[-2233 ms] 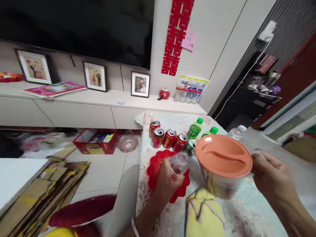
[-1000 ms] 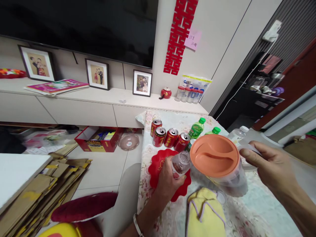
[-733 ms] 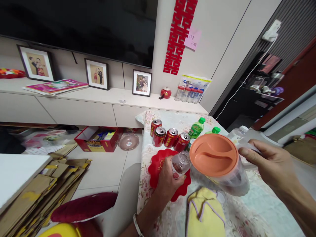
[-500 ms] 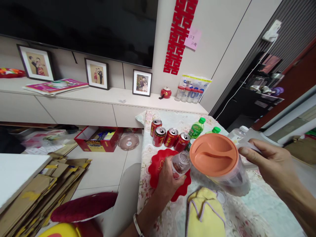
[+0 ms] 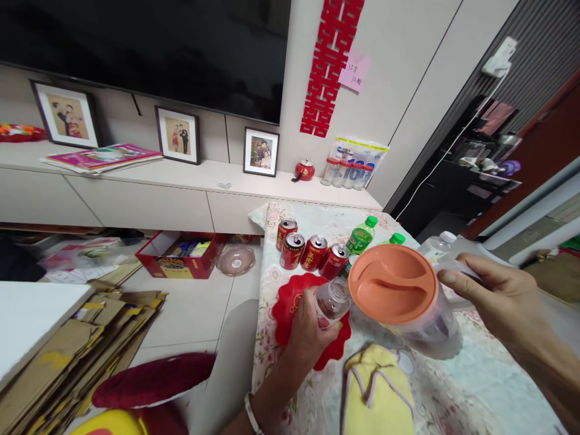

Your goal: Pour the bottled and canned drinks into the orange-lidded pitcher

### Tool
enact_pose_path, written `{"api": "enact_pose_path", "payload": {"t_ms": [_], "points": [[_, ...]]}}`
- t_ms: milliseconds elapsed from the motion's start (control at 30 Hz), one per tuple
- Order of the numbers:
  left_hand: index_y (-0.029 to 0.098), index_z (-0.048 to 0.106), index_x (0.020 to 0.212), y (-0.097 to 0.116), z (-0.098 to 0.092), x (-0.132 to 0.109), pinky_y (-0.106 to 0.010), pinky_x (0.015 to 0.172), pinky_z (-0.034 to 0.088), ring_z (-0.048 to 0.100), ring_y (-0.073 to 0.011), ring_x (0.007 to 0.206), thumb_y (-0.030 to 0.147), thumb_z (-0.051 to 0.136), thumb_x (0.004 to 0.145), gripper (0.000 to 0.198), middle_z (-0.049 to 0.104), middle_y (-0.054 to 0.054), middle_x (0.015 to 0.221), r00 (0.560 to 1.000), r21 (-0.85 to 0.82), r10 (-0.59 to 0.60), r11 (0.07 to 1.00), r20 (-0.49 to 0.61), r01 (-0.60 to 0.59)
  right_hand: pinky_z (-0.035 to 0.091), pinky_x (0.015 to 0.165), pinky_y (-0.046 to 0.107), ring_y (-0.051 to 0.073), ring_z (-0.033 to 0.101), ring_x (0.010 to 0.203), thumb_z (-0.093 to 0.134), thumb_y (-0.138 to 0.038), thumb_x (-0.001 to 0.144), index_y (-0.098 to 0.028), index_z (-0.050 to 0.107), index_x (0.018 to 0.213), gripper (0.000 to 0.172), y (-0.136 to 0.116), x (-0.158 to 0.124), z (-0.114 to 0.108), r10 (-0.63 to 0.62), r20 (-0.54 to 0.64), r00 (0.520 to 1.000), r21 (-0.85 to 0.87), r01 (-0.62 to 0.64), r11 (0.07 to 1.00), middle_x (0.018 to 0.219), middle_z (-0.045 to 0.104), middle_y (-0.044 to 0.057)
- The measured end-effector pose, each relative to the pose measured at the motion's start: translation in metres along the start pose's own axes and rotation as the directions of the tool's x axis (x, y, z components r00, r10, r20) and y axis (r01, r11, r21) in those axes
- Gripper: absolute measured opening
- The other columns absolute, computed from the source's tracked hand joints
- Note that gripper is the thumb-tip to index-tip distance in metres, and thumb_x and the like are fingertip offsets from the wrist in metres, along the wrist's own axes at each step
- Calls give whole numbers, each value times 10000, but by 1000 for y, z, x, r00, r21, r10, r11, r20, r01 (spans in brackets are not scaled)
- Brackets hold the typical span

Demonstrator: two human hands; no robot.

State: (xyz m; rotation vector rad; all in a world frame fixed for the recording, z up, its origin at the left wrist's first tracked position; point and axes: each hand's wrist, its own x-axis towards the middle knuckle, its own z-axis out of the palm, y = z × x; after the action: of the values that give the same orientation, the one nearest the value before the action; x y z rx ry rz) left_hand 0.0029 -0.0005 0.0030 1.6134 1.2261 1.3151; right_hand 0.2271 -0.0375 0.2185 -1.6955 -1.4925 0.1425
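Observation:
My left hand point(image 5: 309, 326) is wrapped round a small clear glass jar point(image 5: 333, 302) without a lid, tilted to the right above a red scalloped tray point(image 5: 284, 301). In my right hand point(image 5: 496, 287) is the handle of a clear pitcher point(image 5: 432, 332) with an orange lid point(image 5: 393, 284). The pitcher leans left, and its lid edge is close to the jar's mouth. Whether liquid runs between them I cannot tell. A folded yellow cloth point(image 5: 378, 393) lies below the pitcher.
Several red drink cans point(image 5: 313, 252) stand behind the tray. Green-capped bottles point(image 5: 362, 234) and a white-capped clear bottle point(image 5: 439, 246) are behind the pitcher. Red-lidded jars point(image 5: 347, 173) line the cabinet top. A flowered cloth point(image 5: 272, 377) covers the table.
Almost nothing differs. The lower body of the pitcher has shifted very slightly to the right; the left hand and the jar look the same.

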Motion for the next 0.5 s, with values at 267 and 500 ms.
{"api": "enact_pose_path", "payload": {"t_ms": [267, 500], "points": [[303, 525, 1164, 0, 0, 0, -435, 813, 632, 748, -318, 977, 128, 757, 593, 640, 739, -69, 1071, 1000, -9, -1, 1000, -10, 1, 231, 472, 264, 129, 321, 540, 798, -723, 660, -209, 530, 490, 604, 0, 2, 0, -52, 1, 999, -11, 52, 999, 550, 368, -18], [313, 512, 1179, 1, 0, 0, -441, 837, 619, 745, -323, 1017, 139, 747, 604, 645, 741, -74, 1118, 1000, -4, -6, 1000, -2, 6, 211, 485, 270, 125, 302, 532, 776, -767, 658, -212, 471, 481, 657, 0, 3, 1, -77, -7, 997, -18, 77, 997, 547, 327, -27]]}}
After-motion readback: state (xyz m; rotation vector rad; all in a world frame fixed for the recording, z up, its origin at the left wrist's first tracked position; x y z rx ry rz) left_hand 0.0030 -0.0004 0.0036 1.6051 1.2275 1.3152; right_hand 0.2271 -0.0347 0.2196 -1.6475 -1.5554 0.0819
